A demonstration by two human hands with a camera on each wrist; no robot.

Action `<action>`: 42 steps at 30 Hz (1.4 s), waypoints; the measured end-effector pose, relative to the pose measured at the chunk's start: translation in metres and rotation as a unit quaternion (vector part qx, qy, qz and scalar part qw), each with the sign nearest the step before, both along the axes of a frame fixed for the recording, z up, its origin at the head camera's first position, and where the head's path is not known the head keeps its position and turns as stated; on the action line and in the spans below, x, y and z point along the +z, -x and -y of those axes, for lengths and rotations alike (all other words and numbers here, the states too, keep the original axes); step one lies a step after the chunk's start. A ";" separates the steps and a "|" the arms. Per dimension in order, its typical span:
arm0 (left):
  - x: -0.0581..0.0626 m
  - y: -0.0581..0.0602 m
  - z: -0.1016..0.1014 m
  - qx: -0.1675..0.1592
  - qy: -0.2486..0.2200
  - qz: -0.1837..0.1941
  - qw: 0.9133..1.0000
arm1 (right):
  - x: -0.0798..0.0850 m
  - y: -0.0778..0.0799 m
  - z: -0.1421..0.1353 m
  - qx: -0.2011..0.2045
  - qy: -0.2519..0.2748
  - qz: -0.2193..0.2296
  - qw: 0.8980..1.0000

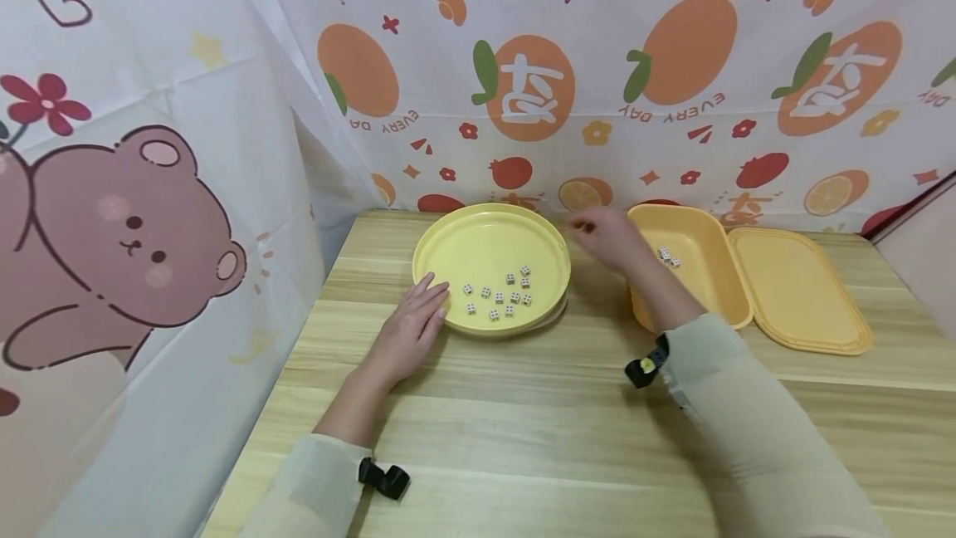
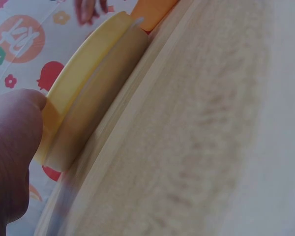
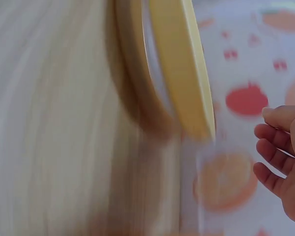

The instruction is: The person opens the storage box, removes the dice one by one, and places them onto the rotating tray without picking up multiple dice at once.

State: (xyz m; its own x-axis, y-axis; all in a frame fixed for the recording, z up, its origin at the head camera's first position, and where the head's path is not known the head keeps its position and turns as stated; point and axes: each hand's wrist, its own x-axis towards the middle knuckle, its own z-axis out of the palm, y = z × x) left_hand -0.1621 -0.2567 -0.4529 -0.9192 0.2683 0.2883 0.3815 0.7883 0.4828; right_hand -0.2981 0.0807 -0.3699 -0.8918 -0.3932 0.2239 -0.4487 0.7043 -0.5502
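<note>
Several small white dice [image 1: 499, 298] lie scattered on a round, shallow yellow tray [image 1: 478, 239]. The left hand [image 1: 407, 330] rests its fairly straight fingers on the tray's left rim, and that hand [image 2: 14, 147] also appears beside the rim in the left wrist view. Above the table, between the tray and an orange-yellow rectangular box [image 1: 687, 222], is the right hand [image 1: 616, 243]. In the right wrist view, the fingers of this hand [image 3: 285, 147] are loosely bent, with no object visible in them. A few more dice [image 1: 665, 254] lie inside the box.
A matching lid [image 1: 799, 289] lies flat at the box's right side. Beneath the tray shows a second round piece [image 2: 103, 88]. All stand near the back of the wooden table [image 1: 523, 430], against a fruit-print cloth [image 1: 597, 164]. A bear-print cloth [image 1: 149, 231] hangs at left.
</note>
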 end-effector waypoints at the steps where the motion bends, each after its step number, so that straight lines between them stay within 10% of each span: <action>1: 0.000 0.000 0.001 0.000 0.000 -0.001 1.000 | 0.000 0.003 -0.013 -0.020 0.000 -0.002 1.000; 9: 0.000 -0.004 0.006 0.007 0.002 -0.005 1.000 | -0.022 0.019 -0.097 -0.134 -0.009 0.064 0.989; 22: -0.003 -0.006 0.005 0.006 -0.007 -0.008 1.000 | -0.053 0.022 -0.120 -0.122 -0.090 0.184 0.971; 35: -0.001 -0.003 0.001 0.002 -0.007 -0.009 1.000 | -0.052 0.021 -0.121 -0.125 -0.134 0.192 0.964; 42: 0.003 0.000 -0.001 -0.005 -0.002 -0.011 1.000 | -0.037 0.019 -0.113 -0.130 -0.117 0.083 0.981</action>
State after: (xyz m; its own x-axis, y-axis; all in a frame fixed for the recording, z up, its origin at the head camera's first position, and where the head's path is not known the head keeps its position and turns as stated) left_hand -0.1620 -0.2561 -0.4504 -0.9094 0.2770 0.3101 0.4008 0.7825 0.4764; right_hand -0.3169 0.1942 -0.4074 -0.9854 -0.1701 -0.0010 -0.1547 0.8988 -0.4102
